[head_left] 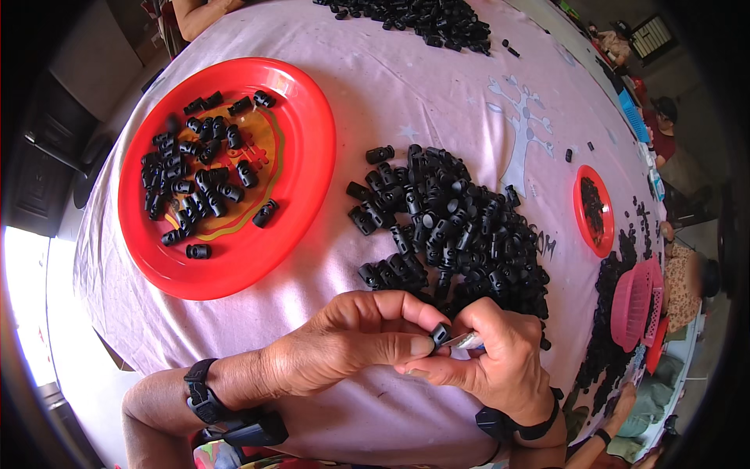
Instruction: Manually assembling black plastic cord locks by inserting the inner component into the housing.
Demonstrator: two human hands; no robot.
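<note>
The small black cord-lock piece (440, 334) sits pinched between your thumb and forefinger, low in the middle of the table, just in front of the big heap. Your left hand (351, 344) has its fingers closed on that piece, while your right hand (492, 356) grips a slim metal tool (466, 341) whose tip meets it. Just beyond your knuckles lies the heap of black pieces (453, 223) on the pale pink tablecloth (391, 86). To your left, a large red plate (305, 156) holds more of them; a smaller red plate (584, 227) and a pink basket (633, 305) sit on your right.
</note>
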